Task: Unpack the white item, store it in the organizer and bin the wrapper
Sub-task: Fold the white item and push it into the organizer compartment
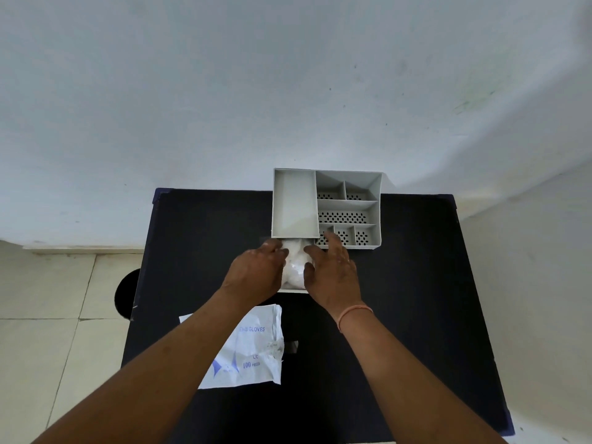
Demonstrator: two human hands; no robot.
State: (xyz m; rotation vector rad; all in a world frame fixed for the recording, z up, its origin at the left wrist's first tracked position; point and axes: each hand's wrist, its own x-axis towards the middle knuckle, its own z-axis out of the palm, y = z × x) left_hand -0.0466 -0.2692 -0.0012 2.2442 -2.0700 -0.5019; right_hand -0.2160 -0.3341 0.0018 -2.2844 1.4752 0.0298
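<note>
A crumpled white bundle of gloves [294, 267] lies in a pulled-out drawer [293, 290] at the front of the grey organizer [294, 203], on the dark table. My left hand [256, 274] presses its left side and my right hand [331, 272] its right side, fingers curled around it. The opened white wrapper [253, 347], printed "GLOVES" and "100 PIECES", lies flat on the table under my left forearm.
The organizer has several perforated compartments [342, 216] on its right half and stands at the table's far edge near the wall. A round black bin [126, 294] sits on the tiled floor left of the table [416, 283].
</note>
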